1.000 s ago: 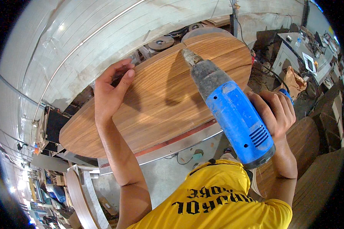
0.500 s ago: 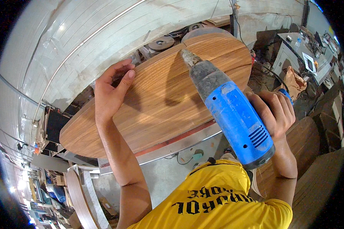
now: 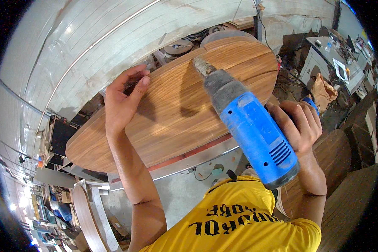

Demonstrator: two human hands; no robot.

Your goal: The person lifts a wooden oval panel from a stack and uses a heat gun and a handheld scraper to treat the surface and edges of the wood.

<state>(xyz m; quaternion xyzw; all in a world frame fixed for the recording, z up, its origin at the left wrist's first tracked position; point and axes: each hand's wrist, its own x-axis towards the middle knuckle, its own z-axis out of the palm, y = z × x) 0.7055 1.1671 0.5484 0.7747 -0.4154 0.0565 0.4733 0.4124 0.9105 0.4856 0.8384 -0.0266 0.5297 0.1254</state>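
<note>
Heat gun (image 3: 256, 134) in curled right fingers (image 3: 299, 117)

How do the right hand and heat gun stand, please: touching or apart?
Touching: the head view shows the right hand closed around the grip of the heat gun, with blue grip showing past the fist.

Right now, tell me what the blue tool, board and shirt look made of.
Blue tool: probably plastic, scuffed satin, with moulded vents; its dull, crusted nozzle, perhaps metal. Board: wood or wood-look laminate, satin, by its streaked brown grain. Shirt: likely matt fabric, from its soft folds.
</note>
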